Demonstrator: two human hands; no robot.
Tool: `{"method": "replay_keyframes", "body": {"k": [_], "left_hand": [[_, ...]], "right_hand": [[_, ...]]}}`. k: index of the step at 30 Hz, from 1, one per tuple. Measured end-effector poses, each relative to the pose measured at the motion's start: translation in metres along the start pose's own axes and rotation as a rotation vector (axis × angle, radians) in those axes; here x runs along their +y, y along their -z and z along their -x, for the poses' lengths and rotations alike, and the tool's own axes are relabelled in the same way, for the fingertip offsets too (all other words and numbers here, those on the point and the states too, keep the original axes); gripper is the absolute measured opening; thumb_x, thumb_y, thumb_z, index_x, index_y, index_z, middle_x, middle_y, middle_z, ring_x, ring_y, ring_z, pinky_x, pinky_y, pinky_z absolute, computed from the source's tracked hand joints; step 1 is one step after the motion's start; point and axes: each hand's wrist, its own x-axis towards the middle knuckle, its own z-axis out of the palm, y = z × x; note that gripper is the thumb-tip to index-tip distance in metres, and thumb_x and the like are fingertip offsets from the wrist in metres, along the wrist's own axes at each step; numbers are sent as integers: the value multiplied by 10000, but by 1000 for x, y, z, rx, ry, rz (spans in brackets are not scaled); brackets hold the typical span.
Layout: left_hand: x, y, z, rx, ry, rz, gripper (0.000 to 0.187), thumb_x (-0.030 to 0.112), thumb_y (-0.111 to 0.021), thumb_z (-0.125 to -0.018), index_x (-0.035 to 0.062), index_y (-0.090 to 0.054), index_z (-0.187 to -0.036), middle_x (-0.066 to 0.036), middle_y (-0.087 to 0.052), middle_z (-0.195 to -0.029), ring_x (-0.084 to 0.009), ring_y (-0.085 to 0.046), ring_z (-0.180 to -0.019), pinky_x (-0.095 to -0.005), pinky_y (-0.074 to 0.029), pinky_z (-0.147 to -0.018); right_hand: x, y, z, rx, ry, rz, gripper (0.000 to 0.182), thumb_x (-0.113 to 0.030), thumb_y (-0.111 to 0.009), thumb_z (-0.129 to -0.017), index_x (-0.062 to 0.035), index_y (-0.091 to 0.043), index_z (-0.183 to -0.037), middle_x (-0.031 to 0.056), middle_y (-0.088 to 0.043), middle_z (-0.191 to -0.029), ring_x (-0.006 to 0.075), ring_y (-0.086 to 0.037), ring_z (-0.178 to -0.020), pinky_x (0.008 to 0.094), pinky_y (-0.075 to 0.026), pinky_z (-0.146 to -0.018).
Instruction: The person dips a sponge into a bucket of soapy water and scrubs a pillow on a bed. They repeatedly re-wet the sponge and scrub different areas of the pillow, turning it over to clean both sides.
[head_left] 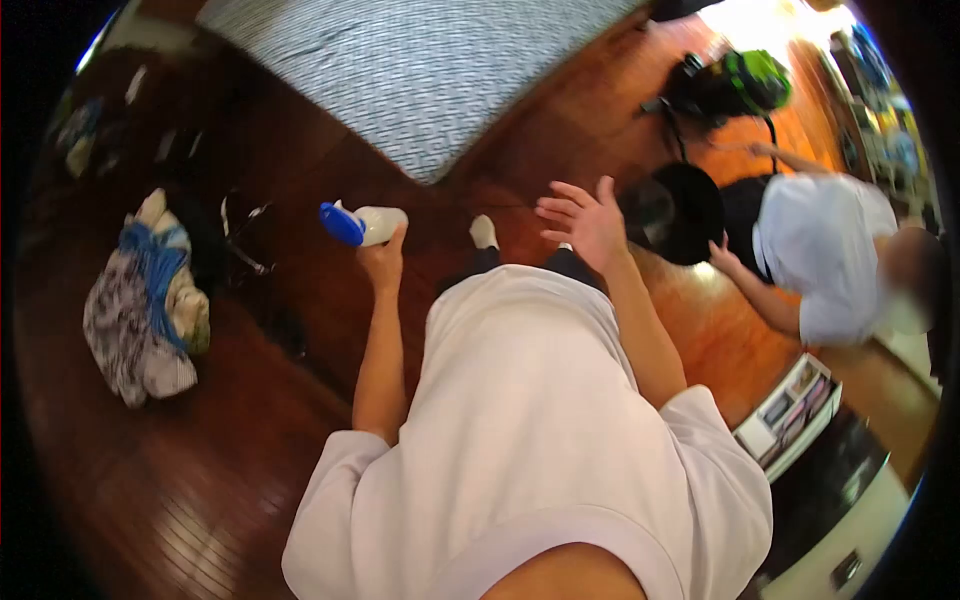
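My left hand (380,264) is wrapped round a white plastic bottle (384,221) with a large blue lid (341,224). The lid end points to the left, and the bottle's label, if any, cannot be made out. My right hand (594,230) is raised in front of me with its fingers spread and nothing in it. Close beyond it is a large round black container (675,212), which a person (825,240) on the right touches with one hand. My right hand appears apart from the container.
Ahead lies a mattress (420,75) with a grey-white patterned cover. A heap of clothes (140,300) is on the dark wooden floor at left. A green-and-black bag-like object (735,85) stands at upper right. A white organizer box (792,415) sits on a dark surface at right.
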Motion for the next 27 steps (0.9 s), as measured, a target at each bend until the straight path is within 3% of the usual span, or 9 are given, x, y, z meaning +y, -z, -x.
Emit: {"method": "replay_keyframes", "body": {"k": [3, 8, 13, 15, 18, 19, 22, 24, 27], "left_hand": [[43, 23, 27, -118, -129, -116, 596, 158, -848, -793, -12, -577, -1296, -151, -655, -1244, -264, -644, -1113, -388, -517, -945], [88, -70, 105, -481, -312, 92, 526, 91, -745, -838, 25, -558, -1326, -184, -635, -1299, -325, -613, -1206, -385, -470, -1042], [185, -130, 192, -732, -535, -63, 512, 90, -752, -826, 38, -574, -1303, -152, -644, -1293, -308, -620, -1201, -377, -484, -1029], [216, -157, 234, -870, -290, 24, 533, 121, -809, -794, 34, -591, -1272, -141, -658, -1254, -301, -652, -1131, -379, -514, -983], [287, -209, 281, -982, -556, -49, 573, 169, -869, -744, 49, -605, -1239, -150, -680, -1179, -273, -683, -1025, -355, -535, -907], [262, -233, 297, -1074, -325, -142, 581, 177, -875, -724, 73, -606, -1228, -132, -700, -1088, -276, -684, -1000, -358, -534, -879], [283, -279, 330, -1180, -425, -92, 594, 181, -870, -685, 94, -609, -1212, -119, -707, -1017, -305, -681, -979, -394, -536, -846], [288, -299, 347, -1215, -701, -323, 590, 203, -856, -661, 114, -606, -1188, -121, -698, -1029, -331, -674, -975, -435, -532, -826], [295, -318, 373, -1305, -838, -395, 564, 224, -835, -670, 126, -599, -1172, -124, -691, -1062, -349, -664, -986, -457, -523, -812]], "right_hand": [[49, 17, 16, 51, 19, 275, 640, -619, -357, -1024, -115, -532, -1378, 103, -653, -1239, 211, -608, -1161, 422, -493, -945], [73, 130, 110, 306, 163, 900, 383, -337, -677, -954, -22, -660, -1171, 87, -686, -1068, 166, -621, -1002, 316, -489, -899], [132, 271, 215, 550, 210, 766, 279, -274, -663, -961, -30, -697, -1092, 42, -698, -958, 132, -630, -879, 290, -515, -780], [153, 313, 264, 624, 176, 433, 252, -269, -662, -963, -59, -704, -1095, 24, -679, -942, 120, -608, -871, 275, -498, -799], [129, 316, 333, 626, 180, 244, 352, -247, -709, -924, -6, -664, -1176, 60, -678, -930, 140, -626, -862, 289, -514, -798], [123, 306, 350, 614, 317, 266, 415, -254, -739, -904, -8, -635, -1221, 58, -663, -957, 135, -621, -891, 290, -515, -807], [86, 261, 397, 616, 536, 430, 541, -251, -794, -860, -10, -580, -1294, 62, -639, -1026, 137, -614, -954, 298, -515, -833], [82, 246, 403, 630, 622, 566, 601, -242, -819, -836, -9, -555, -1324, 68, -629, -1069, 144, -611, -988, 303, -516, -851], [86, 251, 401, 815, 882, 534, 622, -216, -839, -811, -21, -557, -1329, 84, -627, -1124, 169, -618, -1009, 320, -514, -878]]}}
